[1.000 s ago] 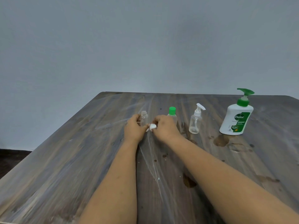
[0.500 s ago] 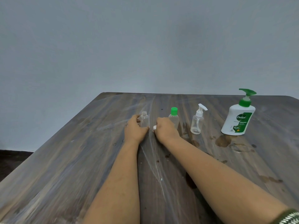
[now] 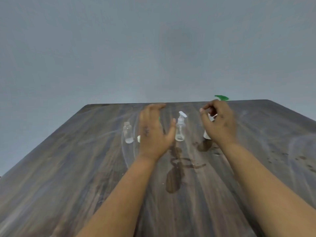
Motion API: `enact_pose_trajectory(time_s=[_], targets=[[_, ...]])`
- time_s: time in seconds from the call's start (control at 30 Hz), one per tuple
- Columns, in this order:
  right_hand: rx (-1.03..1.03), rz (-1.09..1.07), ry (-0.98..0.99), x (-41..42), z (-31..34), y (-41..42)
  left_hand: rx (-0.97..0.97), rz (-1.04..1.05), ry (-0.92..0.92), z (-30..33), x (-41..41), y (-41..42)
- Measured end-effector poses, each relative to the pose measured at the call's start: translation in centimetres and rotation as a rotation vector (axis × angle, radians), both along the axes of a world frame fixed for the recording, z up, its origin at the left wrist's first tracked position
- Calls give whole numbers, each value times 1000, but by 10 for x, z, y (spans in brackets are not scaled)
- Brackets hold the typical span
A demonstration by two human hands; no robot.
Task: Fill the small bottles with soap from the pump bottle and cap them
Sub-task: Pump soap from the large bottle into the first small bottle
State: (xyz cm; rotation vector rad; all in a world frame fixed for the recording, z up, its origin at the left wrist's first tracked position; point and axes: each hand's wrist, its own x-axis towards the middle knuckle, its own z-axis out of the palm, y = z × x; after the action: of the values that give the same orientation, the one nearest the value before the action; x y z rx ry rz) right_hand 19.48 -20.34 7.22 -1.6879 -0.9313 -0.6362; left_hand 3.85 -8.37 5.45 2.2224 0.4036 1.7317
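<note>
— What's left of the spray bottle (image 3: 180, 127)?
— An uncapped bottle (image 3: 128, 132), a white cap (image 3: 138, 139), then the left hand (image 3: 153, 130), fingers spread, holding nothing.
— And right of it?
— The right hand (image 3: 219, 123), fingers loosely curled and empty, in front of the pump bottle (image 3: 209, 127).

A dark wet patch (image 3: 173, 183) stains the wooden table (image 3: 68, 168).

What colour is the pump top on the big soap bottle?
Green. The pump top peeks out above the right hand in the head view.
</note>
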Motion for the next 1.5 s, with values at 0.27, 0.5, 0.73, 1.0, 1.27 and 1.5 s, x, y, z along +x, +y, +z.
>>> enact_pose_trajectory(time_s=[0.27, 0.5, 0.73, 1.0, 1.27, 1.5], targets=[[-23, -10, 656, 96, -51, -49, -364, -367, 495, -6, 121, -65], [-142, 385, 795, 110, -52, -38, -843, -521, 471, -22, 175, -44], [-281, 333, 700, 95, -35, -44, -678, -552, 491, -22, 159, -42], [-386, 403, 648, 32, -34, -78, -612, -578, 545, -25, 79, -56], [-286, 322, 471, -4, -9, -77, -616, -604, 496, -22, 51, -71], [-287, 103, -43, -9, 17, -49, -594, -558, 427, -23, 58, -76]])
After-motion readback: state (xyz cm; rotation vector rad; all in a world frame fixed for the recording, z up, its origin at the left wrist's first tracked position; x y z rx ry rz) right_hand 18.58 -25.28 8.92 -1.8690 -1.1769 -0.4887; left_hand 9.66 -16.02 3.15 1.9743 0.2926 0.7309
